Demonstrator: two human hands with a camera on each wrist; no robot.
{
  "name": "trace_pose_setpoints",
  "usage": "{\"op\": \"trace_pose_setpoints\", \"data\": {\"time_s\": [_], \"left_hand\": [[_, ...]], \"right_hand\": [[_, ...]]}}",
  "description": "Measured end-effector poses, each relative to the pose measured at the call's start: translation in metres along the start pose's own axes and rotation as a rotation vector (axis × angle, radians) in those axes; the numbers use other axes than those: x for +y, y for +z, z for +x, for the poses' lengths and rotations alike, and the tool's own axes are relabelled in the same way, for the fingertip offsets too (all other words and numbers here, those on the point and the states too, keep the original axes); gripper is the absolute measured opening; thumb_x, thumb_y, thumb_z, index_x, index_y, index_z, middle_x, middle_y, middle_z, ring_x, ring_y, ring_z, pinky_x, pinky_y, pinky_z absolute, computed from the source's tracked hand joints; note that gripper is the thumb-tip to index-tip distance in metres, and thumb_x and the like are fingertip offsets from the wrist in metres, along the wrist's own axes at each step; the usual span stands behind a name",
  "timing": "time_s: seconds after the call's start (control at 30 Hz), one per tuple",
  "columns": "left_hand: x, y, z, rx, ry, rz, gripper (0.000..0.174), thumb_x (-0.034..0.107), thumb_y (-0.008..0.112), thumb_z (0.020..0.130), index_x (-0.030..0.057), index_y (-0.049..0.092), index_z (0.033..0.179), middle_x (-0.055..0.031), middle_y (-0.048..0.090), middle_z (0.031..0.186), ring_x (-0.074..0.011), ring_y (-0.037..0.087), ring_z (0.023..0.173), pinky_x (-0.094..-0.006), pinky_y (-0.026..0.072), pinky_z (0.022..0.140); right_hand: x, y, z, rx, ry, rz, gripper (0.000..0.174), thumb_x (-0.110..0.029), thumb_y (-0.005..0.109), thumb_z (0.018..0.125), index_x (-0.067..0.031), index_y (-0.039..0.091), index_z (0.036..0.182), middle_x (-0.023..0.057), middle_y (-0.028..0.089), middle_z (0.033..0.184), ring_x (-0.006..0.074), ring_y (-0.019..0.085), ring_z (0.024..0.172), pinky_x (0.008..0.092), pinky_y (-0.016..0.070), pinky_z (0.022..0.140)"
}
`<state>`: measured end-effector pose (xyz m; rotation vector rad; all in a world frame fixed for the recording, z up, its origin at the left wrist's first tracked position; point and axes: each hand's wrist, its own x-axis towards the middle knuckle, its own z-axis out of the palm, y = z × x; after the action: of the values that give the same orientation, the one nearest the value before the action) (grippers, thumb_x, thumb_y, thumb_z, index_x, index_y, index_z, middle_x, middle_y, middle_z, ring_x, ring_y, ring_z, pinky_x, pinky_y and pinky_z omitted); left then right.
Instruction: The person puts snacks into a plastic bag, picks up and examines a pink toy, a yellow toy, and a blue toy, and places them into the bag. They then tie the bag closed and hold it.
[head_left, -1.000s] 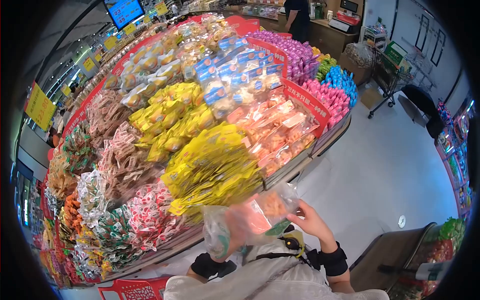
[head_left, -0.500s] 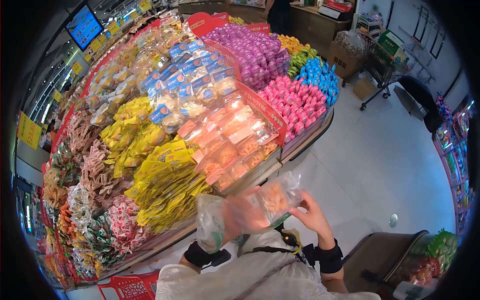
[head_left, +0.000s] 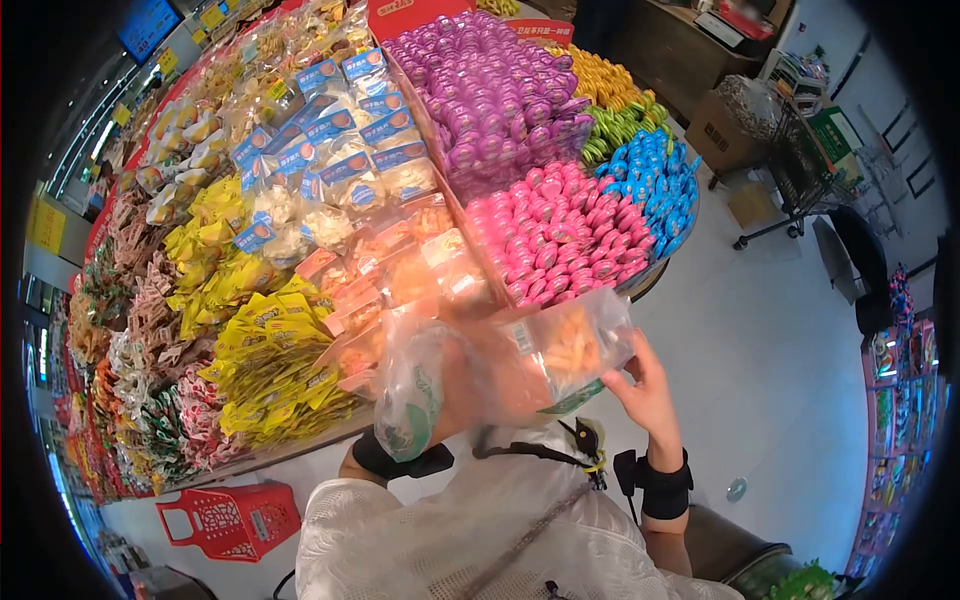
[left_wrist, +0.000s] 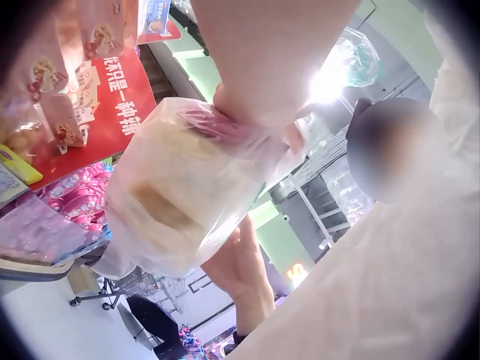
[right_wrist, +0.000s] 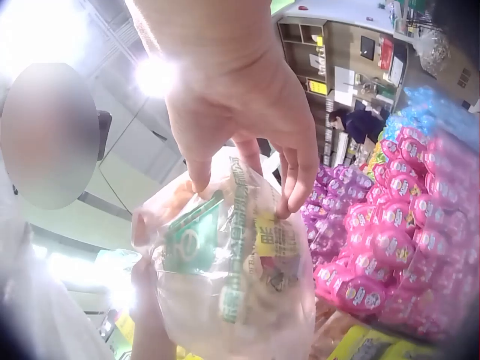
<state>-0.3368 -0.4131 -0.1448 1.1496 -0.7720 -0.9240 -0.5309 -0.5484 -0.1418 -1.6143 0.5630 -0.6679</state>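
Note:
In the head view, both hands hold a clear snack packet [head_left: 572, 345] of orange pieces together with a thin clear plastic bag [head_left: 410, 395] with green print, in front of the chest. My right hand [head_left: 645, 392] pinches the packet's right edge between thumb and fingers. On the other side my left hand [head_left: 458, 385] grips the bag, partly hidden behind its hazy film. The left wrist view shows the left hand [left_wrist: 259, 109] bunching the bag's top. Thumb and fingers of the right hand [right_wrist: 240, 131] hold the printed bag in the right wrist view.
A sloping display holds pink-labelled packets [head_left: 385, 265], blue-labelled packets [head_left: 325, 150], yellow packets [head_left: 270, 355], pink wrapped sweets [head_left: 560, 235] and purple ones [head_left: 480, 90]. A red basket [head_left: 235, 525] stands on the floor at left. A cart [head_left: 800, 170] is at the far right.
The view has shifted rightward along the display, bringing the pink and purple sweets closer. Both hands keep hold of the packet and bag. More of the red basket shows.

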Motion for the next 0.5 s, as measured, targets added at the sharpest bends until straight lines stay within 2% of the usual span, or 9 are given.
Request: {"op": "trace_pose_setpoints", "data": {"time_s": [0.1, 0.2, 0.33, 0.5], "left_hand": [[0.009, 0.014, 0.014, 0.073, -0.062, -0.062, 0.039, 0.04, 0.015, 0.09, 0.0077, 0.037, 0.083, -0.0266, 0.042, 0.114, -0.0275, 0.044, 0.103, -0.0345, 0.0325, 0.087], [0.01, 0.019, 0.028, 0.166, 0.004, 0.094, 0.038, 0.038, 0.016, 0.09, 0.0074, 0.038, 0.083, -0.0271, 0.04, 0.116, -0.0283, 0.042, 0.105, -0.0361, 0.0311, 0.089], [0.018, 0.046, 0.044, 0.421, 0.029, -0.168, 0.038, 0.037, 0.017, 0.09, 0.0072, 0.038, 0.082, -0.0259, 0.04, 0.115, -0.0276, 0.042, 0.104, -0.0363, 0.0324, 0.088], [0.03, 0.076, 0.071, 0.519, 0.138, -0.405, 0.038, 0.039, 0.018, 0.09, 0.0077, 0.039, 0.084, -0.022, 0.042, 0.115, -0.0243, 0.043, 0.102, -0.035, 0.0341, 0.086]], "right_hand": [[0.004, -0.014, 0.027, -0.042, 0.015, 0.058, 0.039, -0.01, 0.059, 0.075, -0.0004, 0.045, 0.11, 0.0065, 0.045, 0.099, 0.0153, 0.047, 0.092, 0.0279, 0.0408, 0.078], [0.012, -0.021, 0.061, -0.11, -0.035, 0.079, 0.038, -0.01, 0.058, 0.075, -0.0007, 0.045, 0.11, 0.0056, 0.045, 0.099, 0.0139, 0.047, 0.091, 0.0269, 0.0403, 0.078], [0.019, -0.029, 0.096, -0.2, -0.039, 0.141, 0.036, -0.011, 0.058, 0.076, -0.0005, 0.046, 0.108, 0.0048, 0.046, 0.099, 0.0125, 0.047, 0.092, 0.0246, 0.0393, 0.076], [0.014, -0.046, 0.136, -0.273, -0.138, 0.16, 0.039, -0.012, 0.059, 0.075, 0.001, 0.045, 0.109, 0.0052, 0.045, 0.099, 0.0131, 0.047, 0.093, 0.0244, 0.0381, 0.078]]}}
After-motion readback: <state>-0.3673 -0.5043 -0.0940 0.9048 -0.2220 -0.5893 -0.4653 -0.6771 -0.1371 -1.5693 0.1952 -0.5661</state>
